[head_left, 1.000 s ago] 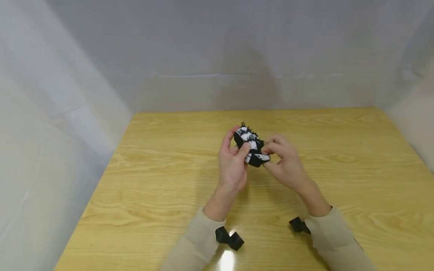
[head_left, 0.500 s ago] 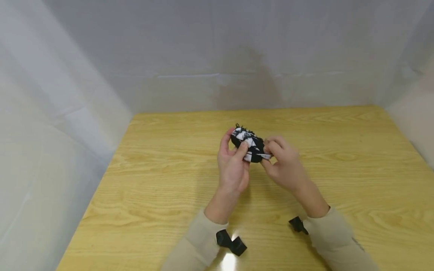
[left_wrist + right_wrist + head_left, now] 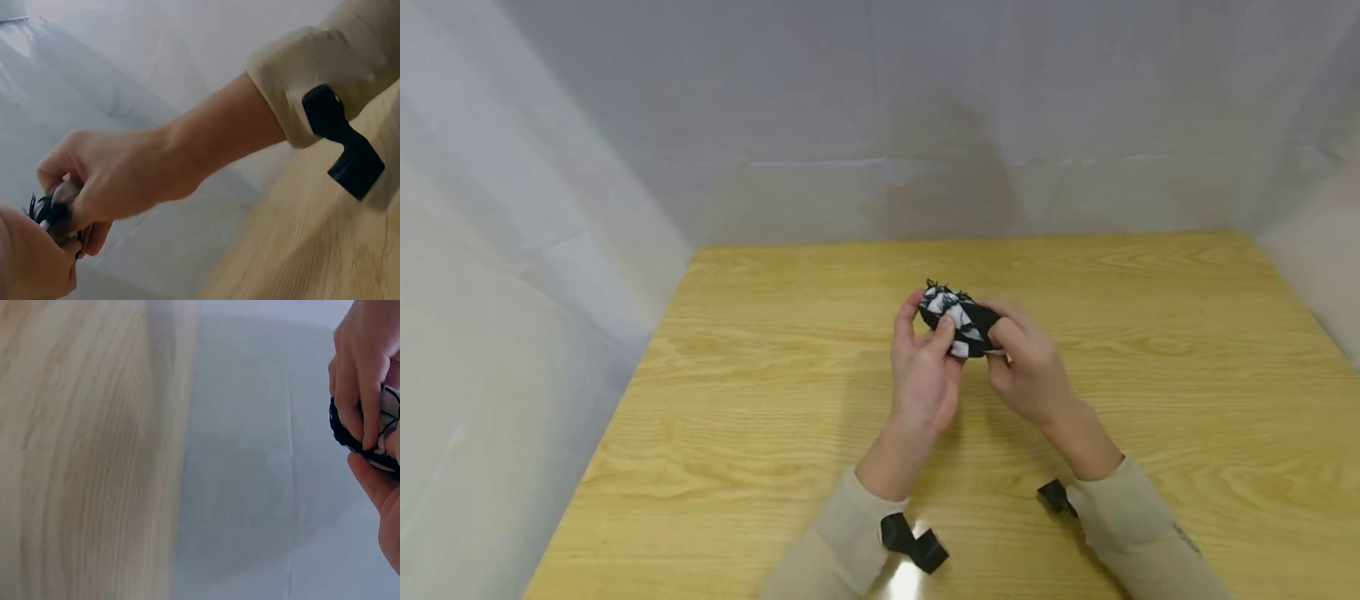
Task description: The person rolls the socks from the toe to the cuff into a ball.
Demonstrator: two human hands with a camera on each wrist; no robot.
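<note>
Both hands hold a small black-and-white bundle point(image 3: 958, 321), apparently rolled fabric, in the air above the middle of the table point(image 3: 775, 400). The left hand point(image 3: 925, 367) cups its near-left side, thumb pressed on top and fingers curled behind. The right hand point(image 3: 1026, 367) pinches its right end between thumb and curled fingers. In the left-wrist view only a dark sliver of the bundle point(image 3: 47, 212) shows between the two hands; in the right-wrist view left-hand fingers point(image 3: 359, 394) wrap its edge point(image 3: 340, 428). Frayed threads stick up at the far end.

Step in hand, by judgement: compacting or tucking the bundle into a tight roll. The next move likely calls for a firm left-hand hold while the right fingers work the loose end in.

Beige sleeves point(image 3: 1131, 533) carry black wrist mounts point(image 3: 913, 542).
</note>
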